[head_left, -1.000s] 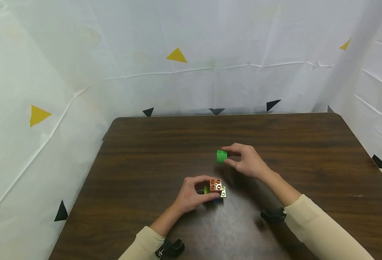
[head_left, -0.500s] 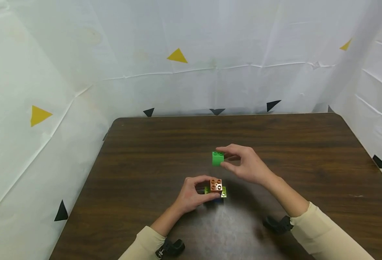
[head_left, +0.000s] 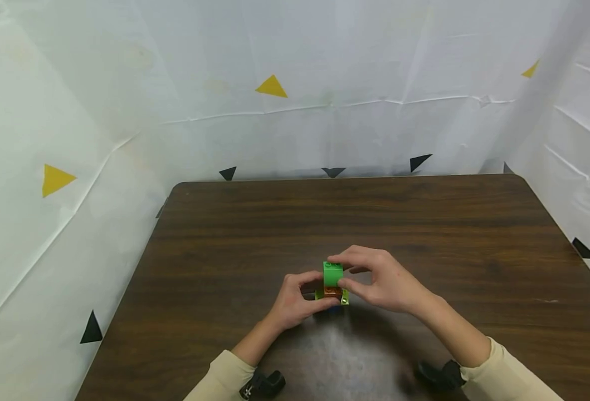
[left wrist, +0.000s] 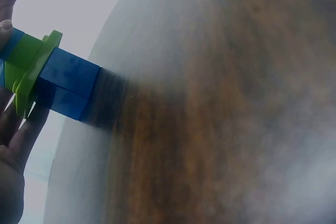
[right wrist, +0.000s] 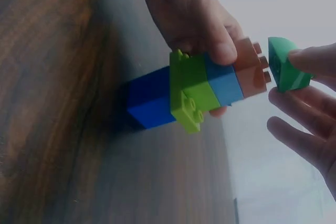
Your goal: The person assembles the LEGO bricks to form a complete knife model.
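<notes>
A tower of toy building bricks stands on the table. Dark blue bricks [right wrist: 151, 97] form its base, with a wider lime plate [right wrist: 178, 85], a lime brick [right wrist: 198, 80] and a lighter blue brick [right wrist: 224, 85] above. An orange-brown brick [right wrist: 251, 71] tops it, studs up. My left hand [head_left: 293, 301] grips the tower's upper part between thumb and fingers. Between thumb and fingertips, my right hand [head_left: 387, 280] pinches a green brick [right wrist: 287, 65] with a curved side. In the right wrist view, the green brick hovers just above the orange-brown studs, a narrow gap between them.
The dark wood table [head_left: 224, 239] has rounded far corners. White sheeting [head_left: 184, 67] with yellow and black triangles surrounds it at the back and sides. A black device [head_left: 263, 384] is worn on the left wrist, another [head_left: 440, 376] on the right.
My right hand has brought the green brick nearer to me and slightly left, from beyond the tower to over its top. The left hand and the tower have stayed in place.
</notes>
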A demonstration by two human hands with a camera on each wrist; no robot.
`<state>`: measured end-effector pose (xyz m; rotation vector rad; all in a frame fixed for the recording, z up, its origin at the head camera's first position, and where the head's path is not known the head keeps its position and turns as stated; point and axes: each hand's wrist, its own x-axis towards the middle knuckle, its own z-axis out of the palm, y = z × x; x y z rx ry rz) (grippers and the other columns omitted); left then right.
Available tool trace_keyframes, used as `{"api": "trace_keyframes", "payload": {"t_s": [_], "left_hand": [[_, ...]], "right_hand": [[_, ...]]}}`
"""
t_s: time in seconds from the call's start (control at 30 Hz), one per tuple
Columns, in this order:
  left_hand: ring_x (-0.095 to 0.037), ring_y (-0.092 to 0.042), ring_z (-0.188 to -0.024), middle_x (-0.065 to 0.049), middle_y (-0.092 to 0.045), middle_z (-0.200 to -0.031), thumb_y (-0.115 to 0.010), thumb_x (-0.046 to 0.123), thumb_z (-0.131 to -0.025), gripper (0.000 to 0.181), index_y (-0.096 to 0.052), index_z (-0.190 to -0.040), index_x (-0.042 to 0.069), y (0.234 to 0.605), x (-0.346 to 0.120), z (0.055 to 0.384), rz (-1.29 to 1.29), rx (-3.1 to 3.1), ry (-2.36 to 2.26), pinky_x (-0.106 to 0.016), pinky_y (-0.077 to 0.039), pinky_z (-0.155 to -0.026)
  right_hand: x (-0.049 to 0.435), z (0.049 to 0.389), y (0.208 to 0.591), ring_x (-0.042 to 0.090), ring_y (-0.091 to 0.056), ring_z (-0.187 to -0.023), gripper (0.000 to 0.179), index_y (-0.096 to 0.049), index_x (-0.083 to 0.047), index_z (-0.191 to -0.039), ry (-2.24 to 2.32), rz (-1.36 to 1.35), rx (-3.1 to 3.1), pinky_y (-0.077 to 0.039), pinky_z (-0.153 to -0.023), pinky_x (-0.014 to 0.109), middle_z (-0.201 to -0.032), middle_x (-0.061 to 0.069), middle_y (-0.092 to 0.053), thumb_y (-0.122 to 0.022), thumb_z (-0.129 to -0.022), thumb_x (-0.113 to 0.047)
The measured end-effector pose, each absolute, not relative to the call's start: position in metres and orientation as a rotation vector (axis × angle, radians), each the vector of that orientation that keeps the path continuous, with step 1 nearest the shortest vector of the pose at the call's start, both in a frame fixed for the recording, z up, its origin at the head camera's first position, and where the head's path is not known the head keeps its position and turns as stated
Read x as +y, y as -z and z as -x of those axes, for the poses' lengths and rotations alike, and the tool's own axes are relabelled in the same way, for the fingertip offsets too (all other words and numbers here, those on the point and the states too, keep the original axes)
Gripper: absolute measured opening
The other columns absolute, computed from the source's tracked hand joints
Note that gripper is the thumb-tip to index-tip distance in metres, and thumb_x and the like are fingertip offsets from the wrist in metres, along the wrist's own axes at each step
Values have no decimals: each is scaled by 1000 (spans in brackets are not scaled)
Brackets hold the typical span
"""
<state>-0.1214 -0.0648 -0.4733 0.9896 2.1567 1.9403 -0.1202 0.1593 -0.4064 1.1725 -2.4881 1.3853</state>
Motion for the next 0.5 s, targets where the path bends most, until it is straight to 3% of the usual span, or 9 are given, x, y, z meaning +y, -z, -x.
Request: {"api": "trace_keyframes", "payload": {"t_s": [0.5], "left_hand": [[-22,-70,-92,-11,-72,-103,-80,1,-80,33,-69,-112,-2,477,-66,122,-1039,2138,-1957,-48,-56,-77]], "right_hand": [[156,106,412,9,-63,-101,41,-66,-12,-126,-1237,-1112,-2514,-55,-79,33,-117,-6,-63,-77,-86,-11]]}}
